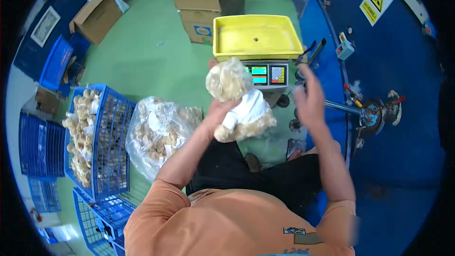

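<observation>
We see the left hand (219,113), forearm slanting inward, gripping the toy (246,109) just before the scale (278,75); thumb across it, other fingers mostly hidden. Toy's long axis oblique: head scaleward and left, feet nearer. Right hand (310,98) raised right of scale, thumb apart; blurred, we cannot tell finger spread.

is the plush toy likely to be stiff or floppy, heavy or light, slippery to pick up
The plush toy is probably soft and squashable, given its rounded, furry shape. It's likely light: the left hand holds it while the right hand is off it. Its fluffy fur should resist slipping.
</observation>
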Available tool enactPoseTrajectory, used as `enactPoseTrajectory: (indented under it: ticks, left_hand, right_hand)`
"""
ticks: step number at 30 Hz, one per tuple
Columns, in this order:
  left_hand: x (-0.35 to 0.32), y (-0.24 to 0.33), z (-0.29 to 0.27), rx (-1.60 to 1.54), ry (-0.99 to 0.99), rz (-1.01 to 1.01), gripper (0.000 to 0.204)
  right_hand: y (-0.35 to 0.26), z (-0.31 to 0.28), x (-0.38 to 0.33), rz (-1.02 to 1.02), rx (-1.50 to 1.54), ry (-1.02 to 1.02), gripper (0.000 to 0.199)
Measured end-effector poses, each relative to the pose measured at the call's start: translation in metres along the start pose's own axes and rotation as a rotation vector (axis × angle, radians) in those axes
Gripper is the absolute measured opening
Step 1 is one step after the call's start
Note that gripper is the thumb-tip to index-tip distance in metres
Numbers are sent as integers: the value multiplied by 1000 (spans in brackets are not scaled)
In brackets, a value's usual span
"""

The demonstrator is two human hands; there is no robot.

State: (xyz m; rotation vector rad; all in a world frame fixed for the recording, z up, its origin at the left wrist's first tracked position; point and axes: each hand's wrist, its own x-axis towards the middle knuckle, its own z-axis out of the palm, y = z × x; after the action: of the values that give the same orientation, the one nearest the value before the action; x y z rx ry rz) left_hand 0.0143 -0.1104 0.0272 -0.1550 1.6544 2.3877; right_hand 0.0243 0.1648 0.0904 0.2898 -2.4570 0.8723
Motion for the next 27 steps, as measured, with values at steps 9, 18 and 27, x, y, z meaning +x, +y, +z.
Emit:
enactPoseTrajectory:
  ticks: [9,18,27]
  left_hand:
    - [-55,-29,-5,-112,-34,84,60]
    - [-98,59,-168,-170,670,391,78]
    - [-200,190,-407,466,1545,1139,43]
  right_hand:
    - [-76,116,-76,-247,281,-420,71]
    - [-101,76,-25,-28,421,-659,44]
    - [-71,70,-31,-2,337,-672,25]
